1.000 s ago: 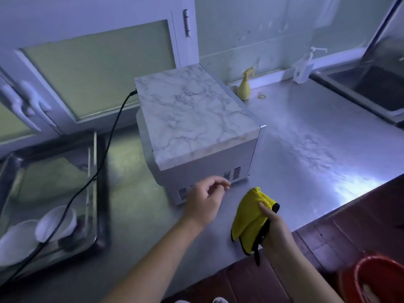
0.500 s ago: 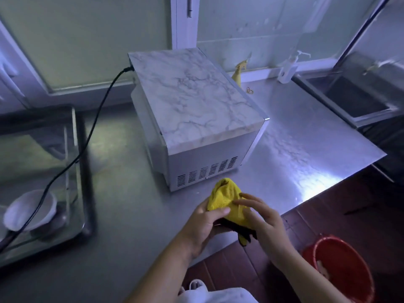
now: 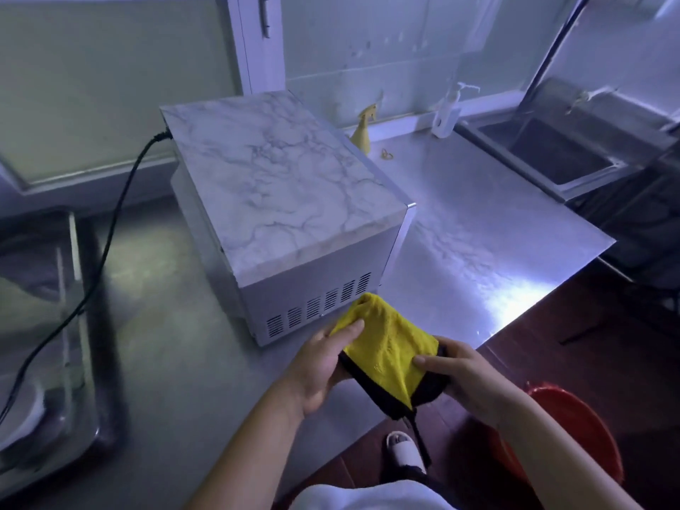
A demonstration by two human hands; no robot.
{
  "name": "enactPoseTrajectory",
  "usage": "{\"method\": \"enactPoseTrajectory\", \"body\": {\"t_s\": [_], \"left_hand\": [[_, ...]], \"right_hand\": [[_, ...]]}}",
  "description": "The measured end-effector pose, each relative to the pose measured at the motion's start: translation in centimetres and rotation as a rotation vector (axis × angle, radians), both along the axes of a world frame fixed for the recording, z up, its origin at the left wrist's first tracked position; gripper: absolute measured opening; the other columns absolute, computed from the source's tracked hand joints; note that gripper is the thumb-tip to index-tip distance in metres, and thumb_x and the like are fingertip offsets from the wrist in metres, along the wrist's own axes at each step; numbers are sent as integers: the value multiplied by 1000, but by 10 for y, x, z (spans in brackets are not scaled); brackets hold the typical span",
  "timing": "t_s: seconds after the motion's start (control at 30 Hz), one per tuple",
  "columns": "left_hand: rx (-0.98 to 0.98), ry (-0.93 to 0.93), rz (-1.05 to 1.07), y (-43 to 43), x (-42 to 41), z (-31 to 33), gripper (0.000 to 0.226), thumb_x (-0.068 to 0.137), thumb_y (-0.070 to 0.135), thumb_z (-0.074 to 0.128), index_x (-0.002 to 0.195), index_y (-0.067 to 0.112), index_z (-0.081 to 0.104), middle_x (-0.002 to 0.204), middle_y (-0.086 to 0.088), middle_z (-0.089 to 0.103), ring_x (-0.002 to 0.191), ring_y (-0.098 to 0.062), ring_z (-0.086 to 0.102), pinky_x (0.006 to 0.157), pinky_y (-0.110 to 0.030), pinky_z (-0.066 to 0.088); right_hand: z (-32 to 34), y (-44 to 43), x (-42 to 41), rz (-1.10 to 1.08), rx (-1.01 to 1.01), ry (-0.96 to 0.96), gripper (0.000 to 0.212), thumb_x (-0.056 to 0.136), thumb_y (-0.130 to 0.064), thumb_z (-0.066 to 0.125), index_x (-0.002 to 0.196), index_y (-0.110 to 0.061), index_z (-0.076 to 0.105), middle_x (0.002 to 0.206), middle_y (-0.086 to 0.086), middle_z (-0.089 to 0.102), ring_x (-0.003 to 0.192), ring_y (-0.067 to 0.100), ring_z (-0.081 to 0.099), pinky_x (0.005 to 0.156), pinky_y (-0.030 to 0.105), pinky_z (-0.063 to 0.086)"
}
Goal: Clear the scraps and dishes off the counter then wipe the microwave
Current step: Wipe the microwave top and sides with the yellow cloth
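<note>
Both hands hold a yellow cloth (image 3: 390, 347) with a dark edge over the near edge of the steel tabletop (image 3: 478, 215), right in front of the microwave (image 3: 279, 189). The left hand (image 3: 320, 366) grasps the cloth's left side, with the thumb on top of the yellow fabric and the fingers curled beneath it. The right hand (image 3: 467, 377) grasps the right side, with the thumb pressed on the yellow face and the fingers wrapped round the dark underside. The cloth is bunched between them, and its top fold reaches up near the vent slots on the microwave's near side; I cannot tell whether it touches the casing.

The microwave stands at an angle on the tabletop and has a marble-patterned top. A black cord (image 3: 110, 233) runs from its back left corner down across the left of the tabletop. Behind it, by the wall, stands a yellow spray bottle (image 3: 362, 132), and a white pump bottle (image 3: 447, 115) stands farther right, near the corner of a steel sink (image 3: 552, 152). At the far left sits a metal tray (image 3: 106, 417); its contents are too blurred to name. On the dark red floor a red bucket (image 3: 581, 436) stands to the person's right
</note>
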State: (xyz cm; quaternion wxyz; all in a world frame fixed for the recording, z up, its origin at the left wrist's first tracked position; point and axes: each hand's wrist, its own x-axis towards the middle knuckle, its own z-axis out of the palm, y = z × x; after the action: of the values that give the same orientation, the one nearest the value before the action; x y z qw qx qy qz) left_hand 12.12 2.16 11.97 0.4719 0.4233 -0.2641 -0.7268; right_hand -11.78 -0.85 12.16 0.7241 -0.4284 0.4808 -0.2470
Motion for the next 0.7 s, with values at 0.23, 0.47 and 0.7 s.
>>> {"method": "enactPoseTrajectory", "body": {"t_s": [0.23, 0.47, 0.7], "left_hand": [[4, -332, -30, -66, -66, -39, 14, 97, 7, 60, 109, 10, 67, 114, -19, 71, 98, -22, 68, 96, -40, 53], [174, -357, -14, -158, -148, -70, 25, 99, 6, 56, 123, 12, 59, 117, 0, 70, 98, -5, 67, 79, -14, 49], [321, -461, 23, -220, -216, -113, 25, 88, -2, 67, 101, 20, 67, 105, -6, 72, 94, -18, 67, 88, -26, 50]], "right_hand": [[-21, -82, -48, -256, 77, 44, 29, 86, -5, 69, 114, -1, 68, 101, 17, 73, 87, 29, 69, 66, 31, 56], [-49, -199, -126, -284, 25, 232, 22, 84, -9, 77, 102, -20, 72, 91, 6, 69, 79, 24, 64, 70, 37, 50], [-89, -287, -185, -178, 47, 420, 32, 81, -5, 81, 111, -12, 71, 100, 10, 64, 86, 25, 61, 73, 32, 49]]}}
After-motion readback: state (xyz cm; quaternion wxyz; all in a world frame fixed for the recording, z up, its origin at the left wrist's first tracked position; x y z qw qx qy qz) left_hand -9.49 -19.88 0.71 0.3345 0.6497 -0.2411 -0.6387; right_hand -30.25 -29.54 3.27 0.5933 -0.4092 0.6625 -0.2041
